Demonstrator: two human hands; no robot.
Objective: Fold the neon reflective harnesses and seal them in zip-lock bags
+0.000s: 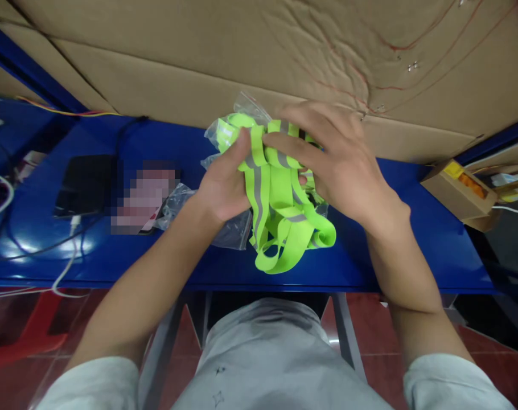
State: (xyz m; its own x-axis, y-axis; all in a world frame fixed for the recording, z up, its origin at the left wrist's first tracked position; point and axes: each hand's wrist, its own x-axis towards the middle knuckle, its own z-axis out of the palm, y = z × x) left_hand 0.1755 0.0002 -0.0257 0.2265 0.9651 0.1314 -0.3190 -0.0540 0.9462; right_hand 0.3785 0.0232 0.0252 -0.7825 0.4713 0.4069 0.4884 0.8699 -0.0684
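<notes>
A bundle of neon yellow-green straps with grey reflective stripes, a reflective vest harness (280, 193), hangs between my hands above the blue table. My left hand (227, 182) grips its left side, thumb pressed on the folded strap. On the upper right, my right hand (338, 159) has its fingers curled over the straps; some fingertips are hidden. Loose loops dangle below toward the table's front edge. Behind the bundle, a clear plastic bag (253, 105) shows at the top, with another clear bag (231, 234) under my left wrist.
A black phone (85, 185) with a white cable lies left on the blue table (353, 265), beside a blurred-out pinkish item (146, 196). An open cardboard box (459, 193) stands at the right. Cardboard sheeting (165, 51) with thin red wires rises behind.
</notes>
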